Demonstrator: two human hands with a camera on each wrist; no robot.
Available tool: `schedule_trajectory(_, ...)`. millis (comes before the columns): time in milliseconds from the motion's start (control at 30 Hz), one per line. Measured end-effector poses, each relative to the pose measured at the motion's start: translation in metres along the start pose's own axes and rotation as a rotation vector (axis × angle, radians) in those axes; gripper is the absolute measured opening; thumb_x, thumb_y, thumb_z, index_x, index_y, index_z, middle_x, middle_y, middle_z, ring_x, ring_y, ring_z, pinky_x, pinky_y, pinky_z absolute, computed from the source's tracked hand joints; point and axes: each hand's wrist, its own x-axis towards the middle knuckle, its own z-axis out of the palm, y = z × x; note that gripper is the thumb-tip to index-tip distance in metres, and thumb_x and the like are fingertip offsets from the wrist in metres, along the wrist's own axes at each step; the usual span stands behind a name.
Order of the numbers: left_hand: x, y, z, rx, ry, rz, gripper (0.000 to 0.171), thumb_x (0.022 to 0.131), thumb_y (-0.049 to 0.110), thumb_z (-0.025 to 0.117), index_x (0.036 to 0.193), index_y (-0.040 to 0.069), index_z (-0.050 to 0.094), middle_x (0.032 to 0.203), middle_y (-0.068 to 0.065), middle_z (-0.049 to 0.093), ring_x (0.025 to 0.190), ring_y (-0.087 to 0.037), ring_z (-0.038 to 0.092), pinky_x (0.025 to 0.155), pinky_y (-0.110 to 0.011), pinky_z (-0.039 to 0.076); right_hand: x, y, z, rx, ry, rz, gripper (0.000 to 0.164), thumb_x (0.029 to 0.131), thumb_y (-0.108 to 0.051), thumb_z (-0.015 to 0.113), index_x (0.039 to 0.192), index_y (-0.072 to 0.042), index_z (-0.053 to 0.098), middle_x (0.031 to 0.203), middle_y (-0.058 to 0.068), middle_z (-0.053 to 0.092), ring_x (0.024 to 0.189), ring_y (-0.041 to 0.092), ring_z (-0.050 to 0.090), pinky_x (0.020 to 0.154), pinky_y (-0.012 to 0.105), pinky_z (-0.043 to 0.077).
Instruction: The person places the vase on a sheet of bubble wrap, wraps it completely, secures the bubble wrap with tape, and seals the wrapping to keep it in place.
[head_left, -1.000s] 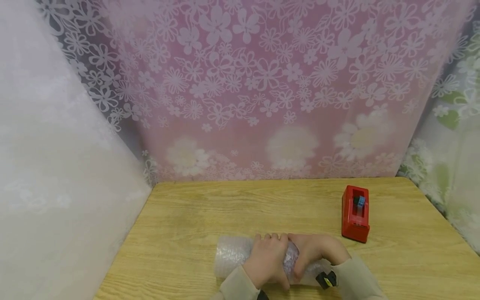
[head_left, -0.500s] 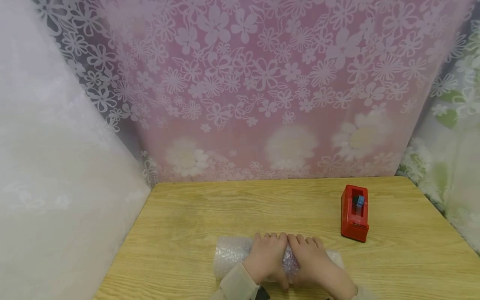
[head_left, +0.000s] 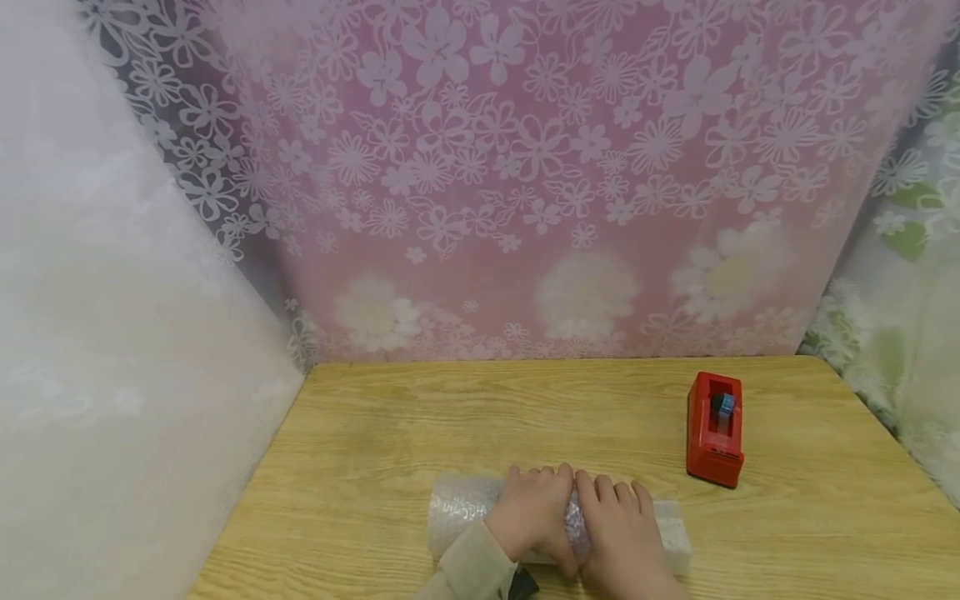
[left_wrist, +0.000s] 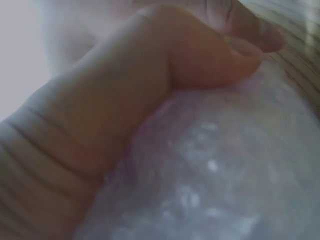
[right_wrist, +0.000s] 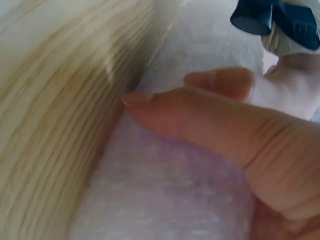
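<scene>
A cylinder rolled in clear bubble wrap [head_left: 459, 510] lies crosswise near the front of the table, with a purplish tint showing at its middle. My left hand [head_left: 529, 515] grips it left of centre, fingers curled over the far side and thumb on the near side. Right beside it, my right hand [head_left: 621, 527] holds the roll the same way. The left wrist view shows the left thumb [left_wrist: 200, 60] along the wrap. In the right wrist view, the right thumb [right_wrist: 195, 117] lies across the bubble wrap [right_wrist: 155, 190]. Flattened wrap sticks out right of the right hand.
A red tape dispenser [head_left: 715, 437] with a small blue roll of tape stands on the wooden table [head_left: 360, 433], to the right and beyond the hands. A pink floral curtain [head_left: 480, 208] hangs behind the table, with pale sheets at both sides.
My right hand was bent sideways over the roll; it has straightened with its fingers over the top, uncovering the right end. The left hand keeps its hold.
</scene>
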Motion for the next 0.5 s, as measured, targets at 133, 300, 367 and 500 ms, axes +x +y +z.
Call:
schedule_trajectory(133, -0.0006, 0.0002, 0.0004, -0.006, -0.004, -0.023, 0.094, 0.042, 0.059, 0.095, 0.119, 0.021, 0.058, 0.104, 0.005, 0.066, 0.095, -0.018, 0.063, 0.09, -0.051, 0.044, 0.002, 0.0011, -0.001, 0.028, 0.009, -0.02, 0.087, 0.051, -0.033, 0.091, 0.126, -0.006, 0.055, 0.113, 0.014, 0.061, 0.102, 0.038, 0.058, 0.094, 0.065, 0.036)
schedule_trajectory(300, -0.0017, 0.0007, 0.0039, 0.012, 0.002, -0.031, 0.099, 0.042, 0.062, 0.094, 0.125, 0.024, 0.055, 0.113, 0.005, 0.065, 0.103, -0.022, 0.062, 0.094, -0.057, 0.041, 0.0035, 0.0027, -0.003, 0.061, -0.041, -0.015, 0.088, 0.051, -0.034, 0.092, 0.126, -0.006, 0.054, 0.115, 0.016, 0.06, 0.105, 0.04, 0.058, 0.093, 0.066, 0.036)
schedule_trajectory(367, -0.002, 0.0011, 0.0048, 0.02, 0.012, -0.03, 0.102, 0.042, 0.063, 0.093, 0.127, 0.025, 0.053, 0.116, 0.005, 0.065, 0.106, -0.023, 0.062, 0.095, -0.058, 0.04, 0.0043, 0.0033, -0.003, 0.064, -0.049, -0.014, 0.09, 0.05, -0.034, 0.092, 0.126, -0.005, 0.054, 0.116, 0.016, 0.06, 0.105, 0.041, 0.058, 0.093, 0.066, 0.036)
schedule_trajectory(500, -0.0029, 0.0012, 0.0053, 0.015, 0.038, -0.033, 0.102, 0.042, 0.059, 0.095, 0.128, 0.025, 0.052, 0.117, 0.003, 0.065, 0.108, -0.024, 0.061, 0.095, -0.06, 0.04, 0.0071, 0.005, -0.0023, 0.052, -0.028, -0.034, 0.089, 0.048, -0.034, 0.092, 0.125, -0.006, 0.055, 0.114, 0.015, 0.06, 0.102, 0.041, 0.059, 0.092, 0.065, 0.037)
